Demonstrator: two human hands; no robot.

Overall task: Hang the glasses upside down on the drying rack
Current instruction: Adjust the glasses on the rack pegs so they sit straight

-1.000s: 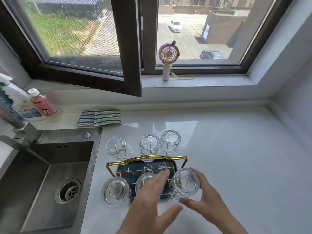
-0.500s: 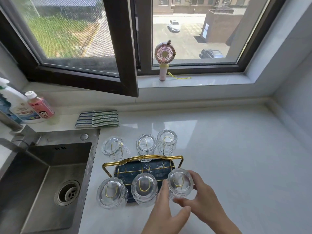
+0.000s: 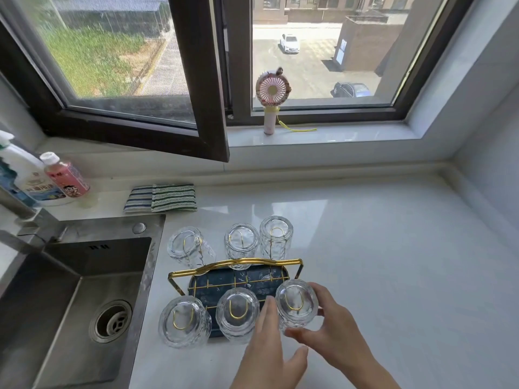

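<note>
Drying rack (image 3: 235, 269): gold wire frame with a dark blue tray, standing on the white table (image 3: 393, 276) just right of the steel sink (image 3: 70, 304).

Glasses, six, clear and ribbed, all upside down on the rack's gold hooks. Far row: left glass (image 3: 186, 247) tilted, middle glass (image 3: 241, 244), right glass (image 3: 276, 237) upright. Near row: left glass (image 3: 184, 321), middle glass (image 3: 237, 314), and near-right glass (image 3: 297, 306).

Right hand (image 3: 334, 329): fingers curled around the near-right glass, thumb on its near side, gripping it as it sits over its hook.

Left hand (image 3: 271, 352): open, fingers straight, fingertips between the middle and near-right glasses of the near row; whether they touch either glass cannot be told.

Other items: striped cloth (image 3: 160, 197) folded on the table beyond the sink; spray bottle (image 3: 21, 175) and pink bottle (image 3: 66, 176) at the far left; small handheld fan (image 3: 272, 99) upright on the window sill (image 3: 337, 137).
</note>
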